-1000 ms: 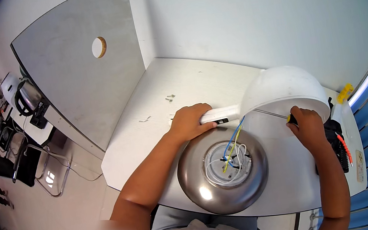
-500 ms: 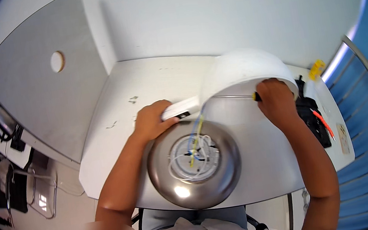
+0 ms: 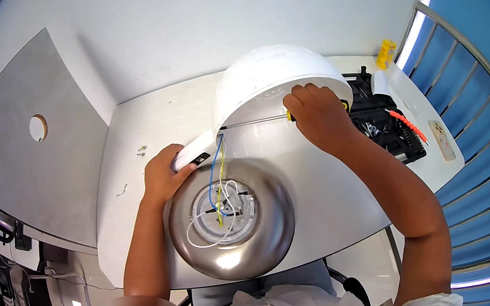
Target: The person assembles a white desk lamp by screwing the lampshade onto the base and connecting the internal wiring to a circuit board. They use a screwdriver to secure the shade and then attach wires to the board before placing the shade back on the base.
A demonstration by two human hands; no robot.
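A white dome-shaped lampshade lies on its side on the table, its hollow facing me. My left hand is closed around the white rectangular neck at its left end. Inside the hollow, my right hand grips the yellow-and-black handle of a screwdriver. Its long shaft points left, the tip at the wall where the neck joins. From there a blue wire and a yellow-green wire run down to a round, shiny metal lamp base right before me. White leads loop over its centre.
On the right lies an open black tool case with small parts, a red-orange flexible shaft across it. Behind it stands a yellow object. Small screws lie on the left. A grey panel edges the table; a metal railing runs at right.
The view has swung to the right, so everything appears further left. The tool case shows more fully. Both hands keep their hold, and the screwdriver stays inside the lampshade.
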